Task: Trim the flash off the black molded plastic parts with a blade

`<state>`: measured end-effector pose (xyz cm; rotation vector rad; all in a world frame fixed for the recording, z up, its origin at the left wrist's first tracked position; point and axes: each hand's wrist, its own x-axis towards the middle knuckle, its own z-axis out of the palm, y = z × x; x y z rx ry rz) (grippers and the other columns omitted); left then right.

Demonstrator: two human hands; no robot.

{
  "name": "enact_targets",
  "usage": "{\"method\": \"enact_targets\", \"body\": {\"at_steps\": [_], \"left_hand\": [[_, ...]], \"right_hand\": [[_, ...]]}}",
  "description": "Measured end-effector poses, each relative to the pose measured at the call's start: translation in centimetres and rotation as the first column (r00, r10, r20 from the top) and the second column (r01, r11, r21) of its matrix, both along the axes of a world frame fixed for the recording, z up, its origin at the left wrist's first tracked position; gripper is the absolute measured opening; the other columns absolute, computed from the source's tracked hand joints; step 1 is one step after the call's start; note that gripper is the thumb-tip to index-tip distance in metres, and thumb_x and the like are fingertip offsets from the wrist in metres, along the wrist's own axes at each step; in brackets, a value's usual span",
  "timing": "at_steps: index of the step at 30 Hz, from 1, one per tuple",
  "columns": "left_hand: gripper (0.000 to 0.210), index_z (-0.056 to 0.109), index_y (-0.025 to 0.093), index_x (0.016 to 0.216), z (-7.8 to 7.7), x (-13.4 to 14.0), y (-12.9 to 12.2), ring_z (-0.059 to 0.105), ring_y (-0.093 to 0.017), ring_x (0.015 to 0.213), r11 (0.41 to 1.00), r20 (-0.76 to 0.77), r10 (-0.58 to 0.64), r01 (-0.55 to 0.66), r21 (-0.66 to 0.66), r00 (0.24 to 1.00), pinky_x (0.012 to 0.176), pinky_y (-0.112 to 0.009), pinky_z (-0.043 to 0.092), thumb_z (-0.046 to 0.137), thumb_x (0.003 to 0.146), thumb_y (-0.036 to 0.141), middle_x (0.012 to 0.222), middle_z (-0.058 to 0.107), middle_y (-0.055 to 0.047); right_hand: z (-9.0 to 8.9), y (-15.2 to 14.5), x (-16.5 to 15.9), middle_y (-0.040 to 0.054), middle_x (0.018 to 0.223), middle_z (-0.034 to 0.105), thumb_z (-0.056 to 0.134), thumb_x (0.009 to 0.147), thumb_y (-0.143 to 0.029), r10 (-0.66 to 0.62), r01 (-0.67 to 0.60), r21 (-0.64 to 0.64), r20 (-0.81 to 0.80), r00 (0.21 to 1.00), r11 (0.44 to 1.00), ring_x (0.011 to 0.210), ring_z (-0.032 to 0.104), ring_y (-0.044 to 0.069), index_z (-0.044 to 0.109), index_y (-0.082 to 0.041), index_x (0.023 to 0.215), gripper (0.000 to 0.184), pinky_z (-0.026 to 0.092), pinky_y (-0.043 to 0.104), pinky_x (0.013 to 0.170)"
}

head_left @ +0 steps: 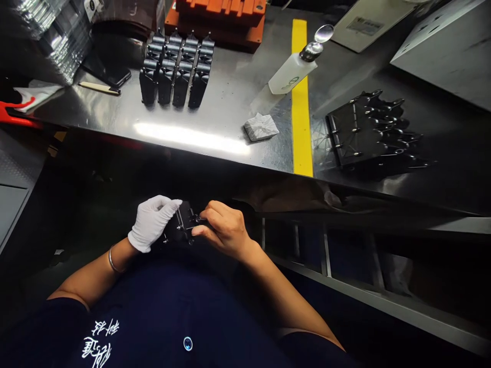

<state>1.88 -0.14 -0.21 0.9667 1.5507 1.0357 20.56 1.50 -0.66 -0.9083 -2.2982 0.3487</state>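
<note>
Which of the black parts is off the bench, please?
The black part between the gloved left hand and bare right hand; the others rest on the bench.

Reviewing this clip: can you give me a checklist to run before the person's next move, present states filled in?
1. Left hand holds the black part: ok.
2. Right hand has its fingers at the part's edge: ok; whether they pinch it firmly: cannot tell.
3. Both hands gloved: not ok, only the left.
4. Part held clear of the metal bench: ok.
5. Lid of the white bottle closed: not ok, flipped up.
</note>
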Motion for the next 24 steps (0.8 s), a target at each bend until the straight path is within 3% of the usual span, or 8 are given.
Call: {"method": "enact_targets", "body": {"at_steps": [3,5,8,10,12,15,19,24], "left_hand": [[0.037,0.062,0.015,0.059,-0.1,0.1,0.1,0.047,-0.009,0.054,1.0,-0.014,0.013,-0.014,-0.012,1.0,0.05,-0.021,0.041,0.071,0.068,0.05,0.056,0.056,0.001],[0.037,0.062,0.015,0.058,-0.1,0.1,0.3,0.046,-0.009,0.053,1.0,-0.031,-0.001,0.001,-0.015,1.0,0.05,-0.021,0.04,0.072,0.067,0.05,0.055,0.055,0.002],[0.037,0.061,0.015,0.059,-0.1,-0.1,0.8,0.046,-0.009,0.054,0.999,-0.037,-0.03,0.029,-0.024,0.999,0.05,-0.021,0.039,0.072,0.068,0.05,0.056,0.055,0.002],[0.04,0.059,0.016,0.058,0.0,-0.2,1.3,0.046,-0.009,0.053,0.999,-0.032,-0.028,0.027,-0.039,0.999,0.05,-0.021,0.039,0.07,0.07,0.052,0.055,0.054,0.003],[0.045,0.054,0.017,0.055,0.1,-0.3,1.8,0.044,-0.008,0.051,0.996,-0.025,-0.041,0.039,-0.074,0.999,0.048,-0.021,0.038,0.066,0.073,0.056,0.053,0.05,0.003],[0.049,0.052,0.018,0.054,0.2,-0.4,2.3,0.043,-0.009,0.05,0.984,-0.017,-0.106,0.102,-0.144,0.994,0.046,-0.021,0.037,0.061,0.076,0.061,0.052,0.048,0.003],[0.049,0.055,0.018,0.058,-0.1,-0.5,2.3,0.044,-0.01,0.052,0.973,-0.035,-0.158,0.15,-0.178,0.987,0.048,-0.022,0.039,0.056,0.08,0.062,0.056,0.052,0.001],[0.046,0.056,0.018,0.059,-0.4,-0.5,2.2,0.044,-0.011,0.055,0.97,-0.079,-0.175,0.158,-0.185,0.981,0.049,-0.023,0.039,0.054,0.083,0.057,0.059,0.052,0.0]], "right_hand": [[0.0,0.1,0.0,-0.0001,0.056,0.043,0.033,0.098,-0.051,-0.004,0.004,-0.018,0.018,1.0,1.0,0.051,0.035,0.011,0.046,-0.019,0.058,0.053,0.023,0.027,0.049],[0.1,0.2,0.2,-0.0015,0.054,0.042,0.033,0.099,-0.048,0.073,-0.07,-0.131,0.017,0.997,0.989,0.049,0.033,0.01,0.043,-0.019,0.057,0.052,0.023,0.026,0.048],[0.3,0.4,0.7,-0.0031,0.054,0.044,0.031,0.1,-0.045,0.306,-0.308,-0.359,-0.065,0.95,0.881,0.047,0.035,0.008,0.044,-0.019,0.06,0.05,0.026,0.023,0.047],[0.2,0.4,1.0,-0.0023,0.057,0.048,0.028,0.102,-0.041,0.309,-0.351,-0.416,-0.167,0.936,0.839,0.048,0.041,0.008,0.047,-0.019,0.064,0.048,0.032,0.021,0.048],[-0.1,0.4,1.0,-0.0005,0.06,0.052,0.03,0.101,-0.034,0.138,-0.217,-0.376,-0.227,0.964,0.901,0.052,0.046,0.009,0.052,-0.019,0.069,0.042,0.037,0.022,0.051],[-0.7,0.3,0.6,0.0015,0.061,0.056,0.042,0.097,-0.023,-0.093,0.047,-0.199,-0.229,0.969,0.979,0.054,0.049,0.011,0.059,-0.018,0.077,0.027,0.04,0.024,0.052],[-1.3,0.2,-0.2,0.0025,0.061,0.06,0.05,0.092,-0.015,-0.147,0.144,-0.026,-0.193,0.97,0.989,0.053,0.05,0.012,0.062,-0.017,0.078,0.018,0.039,0.026,0.053],[-1.5,0.0,-0.4,0.003,0.062,0.061,0.051,0.092,-0.015,-0.174,0.175,-0.007,-0.173,0.97,0.985,0.054,0.051,0.012,0.063,-0.017,0.078,0.019,0.039,0.026,0.053]]}}
